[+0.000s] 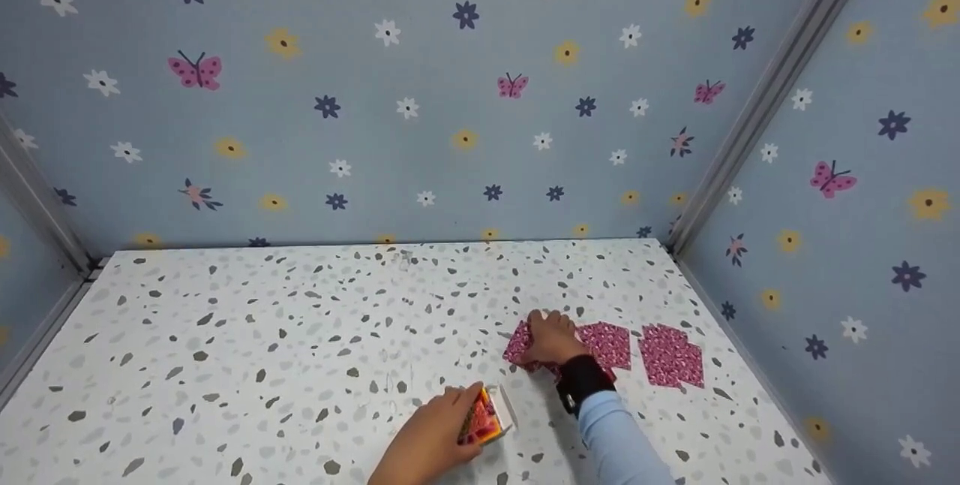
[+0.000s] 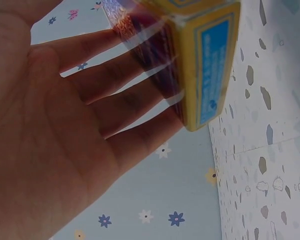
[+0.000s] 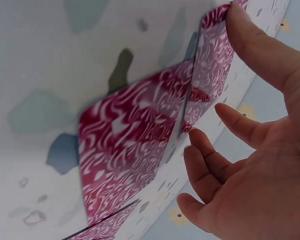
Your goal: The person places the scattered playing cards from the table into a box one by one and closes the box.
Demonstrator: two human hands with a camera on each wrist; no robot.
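Observation:
A yellow and red card box stands on the speckled white table near the front edge. My left hand grips it; in the left wrist view its fingers lie along the side of the box. My right hand rests on a group of overlapping red-patterned cards. In the right wrist view the thumb touches the edge of the upper card, the other fingers hang loosely apart above the cards.
Two more groups of red-patterned cards lie to the right of my right hand. Blue walls with flowers and butterflies close the table at the back and on both sides.

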